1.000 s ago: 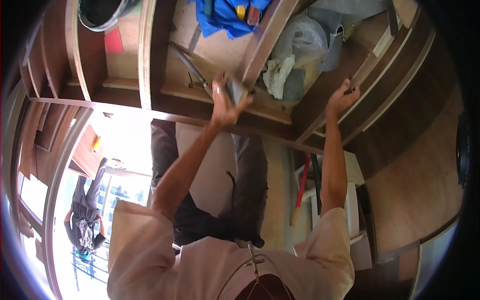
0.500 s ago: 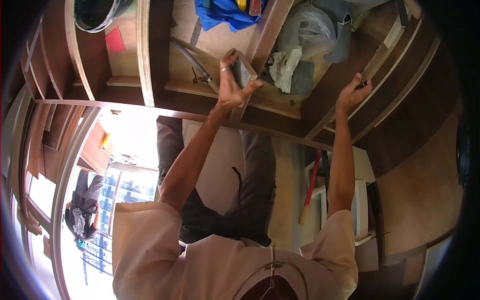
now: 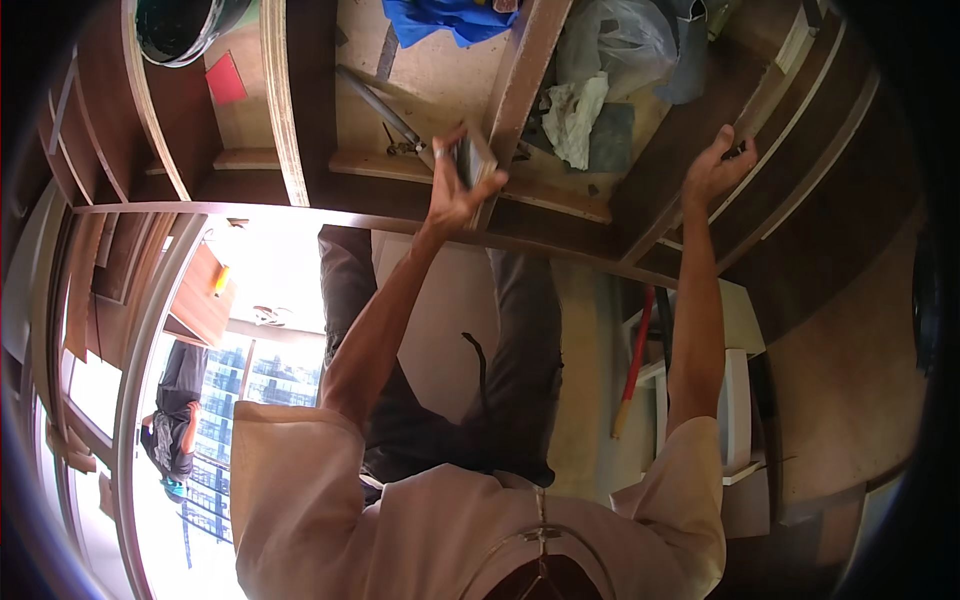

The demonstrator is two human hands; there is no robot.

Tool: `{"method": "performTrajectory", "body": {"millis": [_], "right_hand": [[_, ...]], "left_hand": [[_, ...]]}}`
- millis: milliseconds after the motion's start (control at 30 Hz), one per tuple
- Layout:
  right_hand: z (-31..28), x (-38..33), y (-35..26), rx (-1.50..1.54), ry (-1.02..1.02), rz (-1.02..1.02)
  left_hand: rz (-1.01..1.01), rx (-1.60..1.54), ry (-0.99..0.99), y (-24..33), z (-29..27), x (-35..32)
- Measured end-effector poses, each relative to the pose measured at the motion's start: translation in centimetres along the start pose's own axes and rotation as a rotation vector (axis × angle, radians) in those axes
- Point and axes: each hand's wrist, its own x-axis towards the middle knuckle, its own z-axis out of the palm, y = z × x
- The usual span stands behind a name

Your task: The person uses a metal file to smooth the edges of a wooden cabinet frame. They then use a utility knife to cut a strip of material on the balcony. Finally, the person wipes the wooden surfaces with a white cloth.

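My left hand is closed around a small rectangular block with a greyish face and pale edges, fingers on one side and thumb on the other. The block is smeared by motion and lies at the edge of a brown wooden divider; whether it touches is hard to tell. Over the edge of another divider on the right, my right hand has its fingers curled and thumb raised. What those fingers hold, if anything, is hidden. Left of my left hand lies a grey rod-like tool.
The open wooden cabinet frame holds a blue cloth or bag, a clear plastic bag, crumpled white paper, a red piece and a dark bucket. A red-and-yellow bar leans below. Another person is at the left.
My left hand and the block have shifted slightly left and down along the divider. My right hand has moved a little to the right and up.
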Motion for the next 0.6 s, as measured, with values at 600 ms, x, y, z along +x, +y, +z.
{"method": "performTrajectory", "body": {"millis": [600], "right_hand": [[-0.1, 0.0, -0.6, 0.032, -0.005, 0.055]], "left_hand": [[0.004, 0.055, 0.091, -0.9, 0.6, -0.5]]}}
